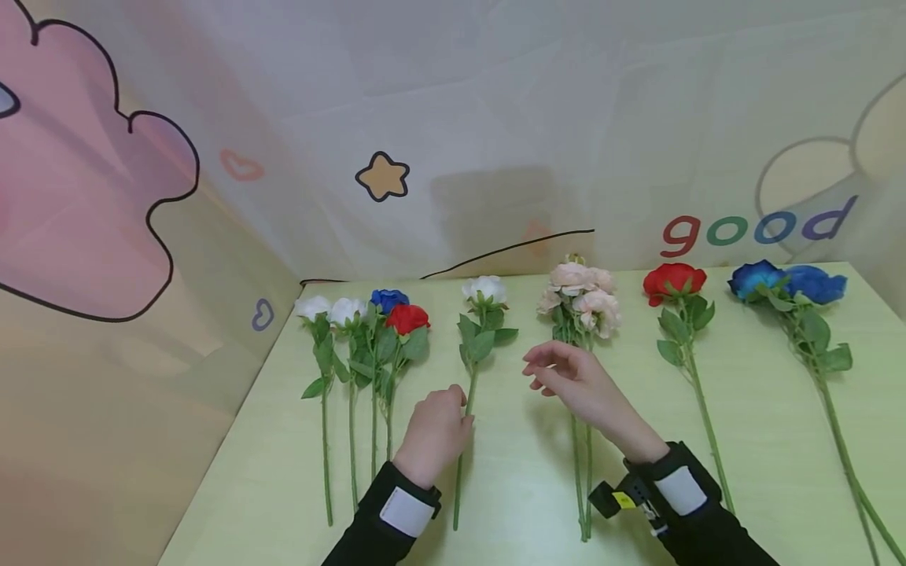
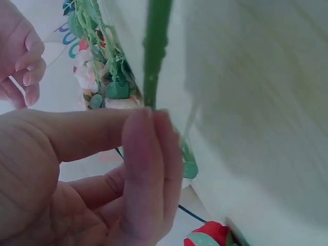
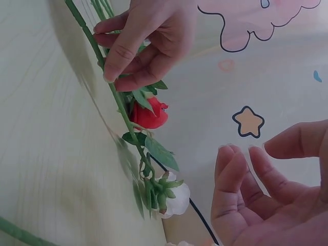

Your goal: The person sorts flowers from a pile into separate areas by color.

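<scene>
My left hand [image 1: 435,431] pinches the stem [image 2: 154,56] of an artificial white rose [image 1: 485,291] between thumb and fingertips, about midway along it. In the right wrist view the white bloom [image 3: 177,199] hangs past that hand, close over the table. My right hand [image 1: 582,385] hovers over the stems of the pale pink flowers [image 1: 582,295], just below their blooms. Its fingers are loosely bent and hold nothing, and in the right wrist view a gap shows between thumb and fingertips.
Left of the held rose lie two white roses [image 1: 347,310], a blue rose [image 1: 388,299] and a red rose [image 1: 408,319], stems side by side. Another red rose [image 1: 674,284] and blue roses [image 1: 815,284] lie to the right. A printed cloth [image 1: 488,118] rises behind the light table [image 1: 520,487].
</scene>
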Action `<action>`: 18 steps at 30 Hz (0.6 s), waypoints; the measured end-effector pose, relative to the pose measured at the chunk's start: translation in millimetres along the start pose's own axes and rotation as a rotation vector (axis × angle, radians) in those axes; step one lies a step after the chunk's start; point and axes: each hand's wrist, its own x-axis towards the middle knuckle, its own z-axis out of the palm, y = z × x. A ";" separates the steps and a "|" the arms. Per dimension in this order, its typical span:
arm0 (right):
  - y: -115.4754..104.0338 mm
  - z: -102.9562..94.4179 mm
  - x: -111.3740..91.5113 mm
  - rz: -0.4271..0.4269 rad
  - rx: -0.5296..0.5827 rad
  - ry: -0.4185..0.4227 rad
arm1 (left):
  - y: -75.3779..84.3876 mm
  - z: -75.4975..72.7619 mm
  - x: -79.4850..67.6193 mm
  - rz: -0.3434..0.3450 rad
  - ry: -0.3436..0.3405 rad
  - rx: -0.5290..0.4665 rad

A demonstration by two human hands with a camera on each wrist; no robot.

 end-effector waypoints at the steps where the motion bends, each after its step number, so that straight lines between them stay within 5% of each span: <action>1: 0.0 0.0 0.0 -0.001 -0.003 0.000 | -0.7 0.7 0.4 -0.001 0.004 -0.001; 18: 4.5 0.8 2.0 0.015 0.001 -0.027 | -9.9 1.8 1.8 -0.015 0.008 0.006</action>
